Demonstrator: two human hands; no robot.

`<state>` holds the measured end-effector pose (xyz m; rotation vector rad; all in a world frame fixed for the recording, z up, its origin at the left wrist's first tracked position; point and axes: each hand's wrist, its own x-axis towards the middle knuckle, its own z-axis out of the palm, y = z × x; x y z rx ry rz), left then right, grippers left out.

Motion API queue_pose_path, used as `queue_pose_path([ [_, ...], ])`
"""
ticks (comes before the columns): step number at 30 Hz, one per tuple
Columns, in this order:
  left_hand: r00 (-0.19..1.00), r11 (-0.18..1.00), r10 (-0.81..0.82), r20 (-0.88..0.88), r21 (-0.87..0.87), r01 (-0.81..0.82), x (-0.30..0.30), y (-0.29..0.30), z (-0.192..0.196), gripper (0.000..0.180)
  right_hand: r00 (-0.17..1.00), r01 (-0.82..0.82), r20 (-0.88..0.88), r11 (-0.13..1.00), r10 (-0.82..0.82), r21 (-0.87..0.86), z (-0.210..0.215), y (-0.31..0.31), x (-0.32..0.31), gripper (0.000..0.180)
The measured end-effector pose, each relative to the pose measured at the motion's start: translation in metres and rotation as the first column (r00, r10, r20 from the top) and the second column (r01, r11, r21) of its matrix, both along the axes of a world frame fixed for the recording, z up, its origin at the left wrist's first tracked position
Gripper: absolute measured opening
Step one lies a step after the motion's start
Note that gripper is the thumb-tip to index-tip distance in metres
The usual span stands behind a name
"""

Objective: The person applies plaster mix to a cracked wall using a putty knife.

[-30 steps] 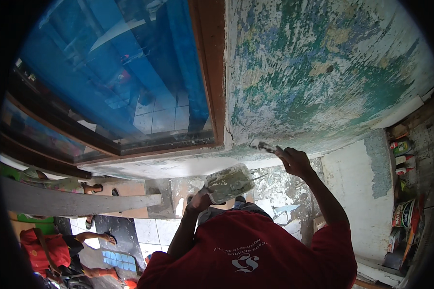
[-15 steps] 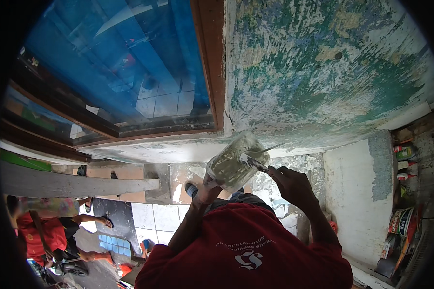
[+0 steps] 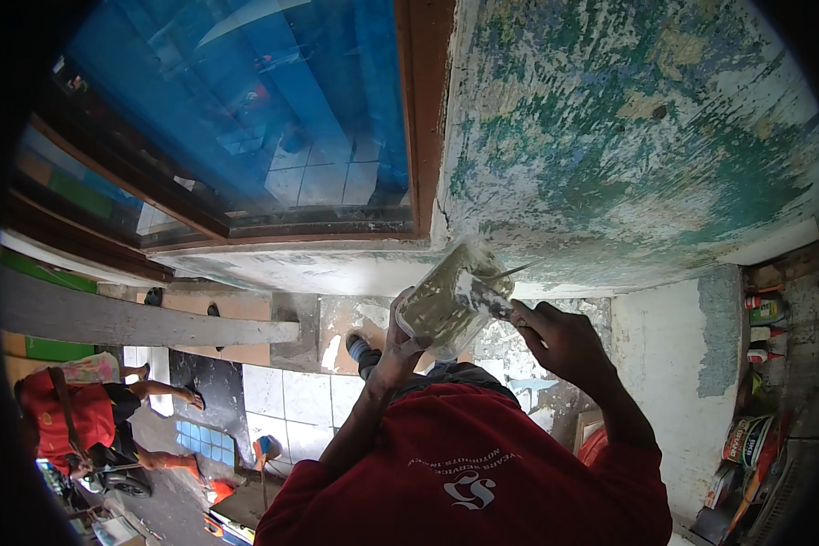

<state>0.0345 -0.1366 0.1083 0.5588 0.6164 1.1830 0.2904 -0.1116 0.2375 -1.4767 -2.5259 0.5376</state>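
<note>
A translucent plastic tub [image 3: 425, 305], smeared inside with pale putty, is tilted in front of my chest. My left hand [image 3: 400, 341] grips it along its left side, with the fingers partly hidden behind it. In my right hand [image 3: 562, 344], closed around the handle, is a putty knife [image 3: 488, 298] whose blade reaches into the tub and carries whitish paste. A thin stick-like piece [image 3: 520, 268] juts out past the tub's right rim; its lower end is hidden.
Ahead rises a wall [image 3: 628, 136] with patchy green and white paint, beside a brown-framed window [image 3: 423, 118]. A ledge [image 3: 146, 318] extends from the left. At right, bottles [image 3: 766, 332] and a paint can [image 3: 748, 439] stand near a low wall. Another person [image 3: 64, 414] is at lower left.
The putty knife has turned, so its blade now shows its broad face inside the tub. My right hand has rolled over slightly with it. The whole view has shifted a little.
</note>
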Motion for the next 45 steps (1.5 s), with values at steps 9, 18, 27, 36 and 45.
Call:
queue_pose_path([
  [9,0.998,1.0,-0.01,-0.057,0.016,0.011,-0.007,0.004,0.005,0.086,0.982,-0.139,0.137,0.987,0.126,0.085,0.014,0.009,-0.003,0.034],
  [18,0.998,0.999,-0.019,-0.053,0.043,0.022,-0.01,0.009,0.018,0.087,0.971,-0.193,0.161,0.977,0.176,0.092,0.011,0.014,-0.007,0.038],
  [27,0.992,1.0,-0.019,-0.126,0.013,0.021,-0.012,0.007,0.018,0.088,0.961,-0.238,0.148,0.971,0.232,0.028,-0.004,0.012,-0.01,0.039],
  [36,0.979,0.998,-0.016,-0.202,0.052,0.027,-0.011,0.004,0.016,0.087,0.973,-0.192,0.111,0.978,0.2,-0.079,-0.015,0.005,-0.015,0.04],
  [45,0.989,0.999,-0.044,-0.141,-0.005,0.044,-0.001,0.005,0.017,0.09,0.999,-0.049,-0.028,0.969,0.043,-0.242,-0.019,-0.005,-0.019,0.034],
])
